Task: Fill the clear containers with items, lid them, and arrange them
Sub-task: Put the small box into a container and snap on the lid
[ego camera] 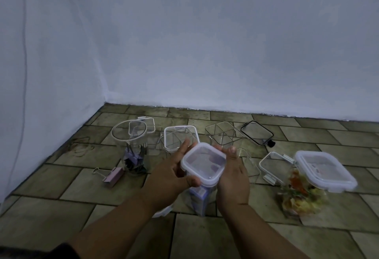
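Food box (303,197): three o'clock, lidded, set aside.
Jar (131,148): ten o'clock, open, part filled.
Box (198,199): centre, purple stuff inside, stood on the floor, we reckon, for pressing down.
Left hand (174,168): pinching the lid (203,163) by its edge.
Right hand (233,176): clasping the opposite side, squaring it up.
Clip (114,175): nine o'clock, loose, not yet jarred.

The floor tiles (215,236) are mottled olive-brown in a staggered brick pattern with dark joints; the wall (205,43) is pale bluish-white. The square lid (203,163) is frosted white, over a lavender box (198,195). The binder clip (113,176) is pink, one flat lid (257,132) black-rimmed, and the right container (301,195) shows yellow, orange and green inside
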